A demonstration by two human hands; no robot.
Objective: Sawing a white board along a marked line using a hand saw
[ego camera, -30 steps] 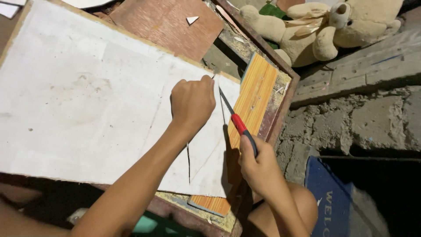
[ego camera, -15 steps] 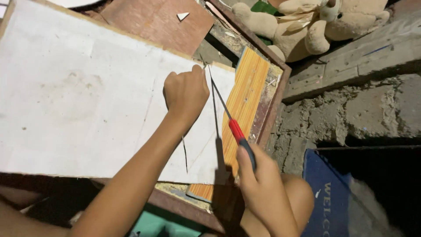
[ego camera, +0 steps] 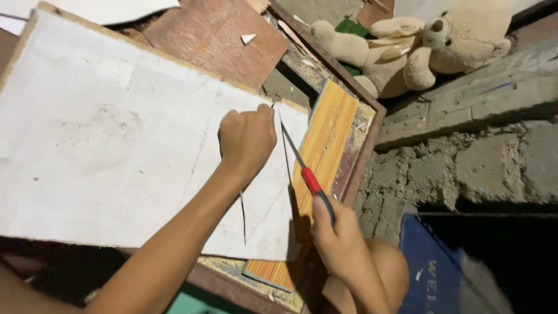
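Note:
A large white board [ego camera: 104,139] lies flat in front of me, with a thin cut line running through its near right part. My left hand [ego camera: 247,136] is closed in a fist and presses down on the board near its right edge. My right hand [ego camera: 340,241] grips the red-and-black handle of a small saw [ego camera: 302,166]. The saw's thin blade slants up to the board's far right corner, beside my left fist.
Under the white board lies an orange wood-grain panel [ego camera: 325,145] on a worn brown frame. A brown board [ego camera: 215,40] lies behind. A beige teddy bear [ego camera: 418,49] rests at the back right by a rough concrete wall [ego camera: 476,163]. A blue mat [ego camera: 430,273] lies lower right.
The saw blade has shifted along the board's right edge while my left fist stays pressed on the board. The view has moved slightly.

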